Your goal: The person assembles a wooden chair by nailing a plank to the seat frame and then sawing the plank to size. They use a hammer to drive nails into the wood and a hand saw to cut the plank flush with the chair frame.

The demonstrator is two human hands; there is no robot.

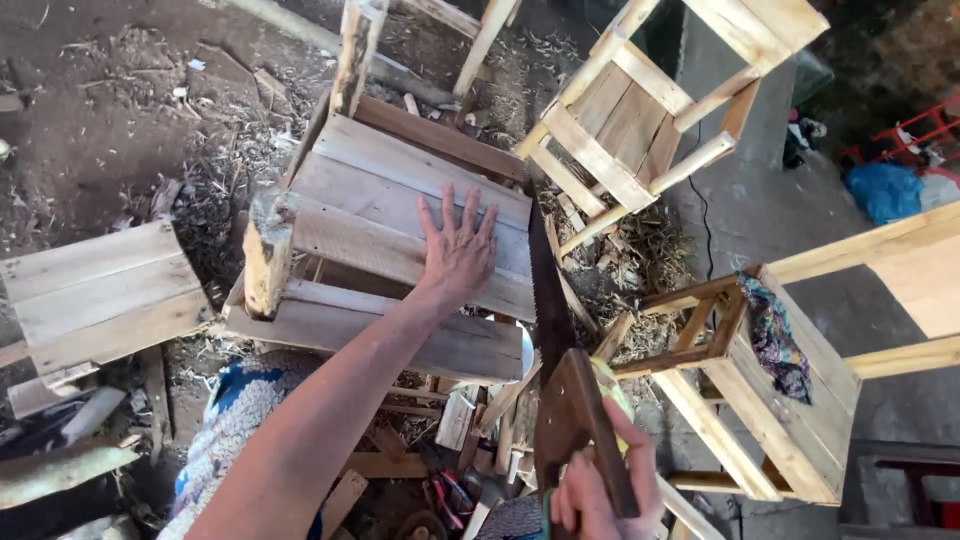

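Dirt floor (110,120) strewn with wood chips, bark and offcuts fills the far left of the scene, and grey concrete (770,220) lies to the right. At the centre sits a rough wooden stool (400,250) made of plank slats, tipped on its side, with a bark-covered leg (268,250) pointing toward the near left. The left hand (458,250) lies flat on the slats, fingers spread apart, pressing down. The right hand (600,490) is at the near edge, clenched around the wooden handle of a hand saw (555,340). The saw's dark blade runs from the handle up along the right end of the stool's slats, touching their edge. A second stool (100,290) of pale planks stands at the left. Further stools of fresh light wood stand to the right: one (640,110) far, one (760,400) near, with a patterned cloth (775,335) draped over its top rail. A blue bag (885,190) lies at the far right.
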